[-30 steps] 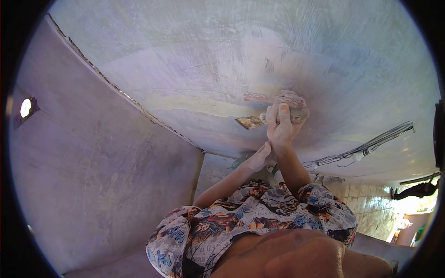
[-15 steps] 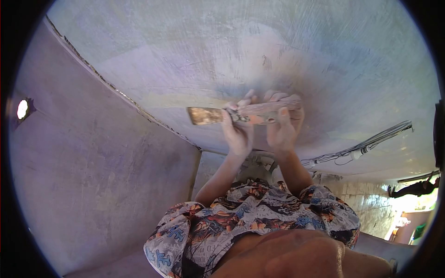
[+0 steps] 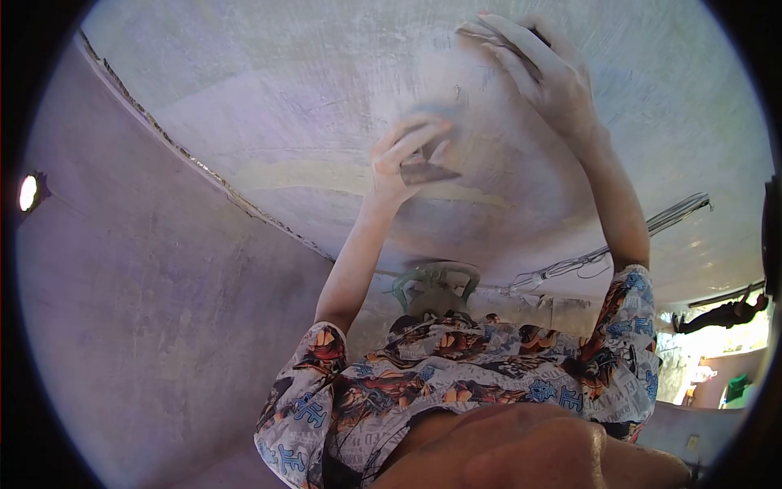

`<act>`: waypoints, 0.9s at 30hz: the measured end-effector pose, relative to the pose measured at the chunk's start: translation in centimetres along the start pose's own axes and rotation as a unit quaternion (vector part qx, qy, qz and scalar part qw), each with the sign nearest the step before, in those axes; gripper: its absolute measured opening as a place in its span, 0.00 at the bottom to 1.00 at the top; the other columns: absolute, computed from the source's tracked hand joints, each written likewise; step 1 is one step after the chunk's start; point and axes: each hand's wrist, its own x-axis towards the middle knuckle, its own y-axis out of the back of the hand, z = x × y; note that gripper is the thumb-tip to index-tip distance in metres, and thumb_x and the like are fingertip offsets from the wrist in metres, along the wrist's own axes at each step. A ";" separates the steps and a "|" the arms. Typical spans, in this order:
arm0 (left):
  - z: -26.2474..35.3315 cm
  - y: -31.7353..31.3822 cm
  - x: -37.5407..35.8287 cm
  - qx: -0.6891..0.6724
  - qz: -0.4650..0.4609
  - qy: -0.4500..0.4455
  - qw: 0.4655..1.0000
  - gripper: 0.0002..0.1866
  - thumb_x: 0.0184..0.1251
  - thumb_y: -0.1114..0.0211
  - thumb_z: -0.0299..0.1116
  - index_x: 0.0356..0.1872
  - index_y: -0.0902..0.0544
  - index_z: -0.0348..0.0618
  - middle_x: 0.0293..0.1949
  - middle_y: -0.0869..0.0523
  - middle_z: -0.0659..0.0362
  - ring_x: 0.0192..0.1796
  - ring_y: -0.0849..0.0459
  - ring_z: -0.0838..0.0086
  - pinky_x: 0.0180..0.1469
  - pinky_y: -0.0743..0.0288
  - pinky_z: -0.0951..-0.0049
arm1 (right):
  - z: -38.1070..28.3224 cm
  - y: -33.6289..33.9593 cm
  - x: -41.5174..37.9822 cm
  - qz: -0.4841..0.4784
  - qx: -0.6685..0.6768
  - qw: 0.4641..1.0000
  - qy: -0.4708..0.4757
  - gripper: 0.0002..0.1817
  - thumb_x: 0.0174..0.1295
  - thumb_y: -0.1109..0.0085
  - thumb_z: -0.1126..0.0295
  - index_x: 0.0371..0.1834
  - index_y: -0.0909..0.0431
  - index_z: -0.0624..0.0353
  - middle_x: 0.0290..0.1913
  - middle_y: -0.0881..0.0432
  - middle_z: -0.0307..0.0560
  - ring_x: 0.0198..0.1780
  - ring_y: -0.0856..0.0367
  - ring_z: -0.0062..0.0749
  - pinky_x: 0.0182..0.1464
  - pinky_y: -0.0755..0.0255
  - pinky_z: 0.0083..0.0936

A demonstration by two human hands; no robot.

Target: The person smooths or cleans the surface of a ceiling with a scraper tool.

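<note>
My left hand [image 3: 399, 159] is raised near the plastered surface, fingers curled around what looks like a putty knife. The brownish blade [image 3: 433, 173] is blurred and sticks out to the right below the fingers; the handle is hidden. Higher and to the right, my right hand [image 3: 554, 81] reaches farther across the plaster. It grips a thin flat piece [image 3: 481, 34], seen nearly edge-on between fingers and thumb, close against the surface. The plastered surface [image 3: 285, 106] is pale, with streaks and a yellowish patch beside my left hand.
A greyish-purple wall [image 3: 163, 277] meets the plaster along a rough, cracked seam at the left, with a bright lamp [image 3: 28, 192]. Bundled wires [image 3: 668, 218] hang at the right. A green chair [image 3: 436, 277] stands beyond my shirt. Another person [image 3: 721, 314] is near the bright opening.
My hands were together on the putty knife and the flat piece. They have parted: the right moved up and right with the flat piece, the left up slightly.
</note>
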 end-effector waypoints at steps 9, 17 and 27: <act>-0.1 -3.9 1.7 -0.047 0.085 0.158 0.983 0.14 0.58 0.27 0.23 0.46 0.14 0.31 0.35 0.11 0.60 0.34 0.16 0.77 0.44 0.24 0.78 | 1.9 -1.6 1.6 -0.005 -0.095 0.971 0.217 0.16 0.52 0.39 0.70 0.47 0.17 0.52 0.40 0.23 0.40 0.42 0.23 0.34 0.46 0.26 0.30; -0.7 -5.3 0.7 -0.283 0.080 0.364 0.884 0.10 0.66 0.30 0.31 0.43 0.14 0.35 0.30 0.12 0.60 0.24 0.20 0.83 0.27 0.28 0.81 | 2.5 -2.2 1.7 -0.011 -0.111 0.964 0.241 0.19 0.49 0.38 0.68 0.48 0.17 0.51 0.34 0.28 0.38 0.38 0.24 0.32 0.41 0.26 0.28; 1.9 -5.9 2.1 -0.405 0.135 0.441 0.790 0.11 0.68 0.32 0.31 0.36 0.17 0.29 0.30 0.13 0.53 0.11 0.34 0.87 0.13 0.43 0.80 | 0.7 -3.1 2.4 0.000 -0.104 0.969 0.225 0.21 0.47 0.37 0.70 0.49 0.18 0.54 0.31 0.31 0.37 0.32 0.25 0.25 0.24 0.31 0.20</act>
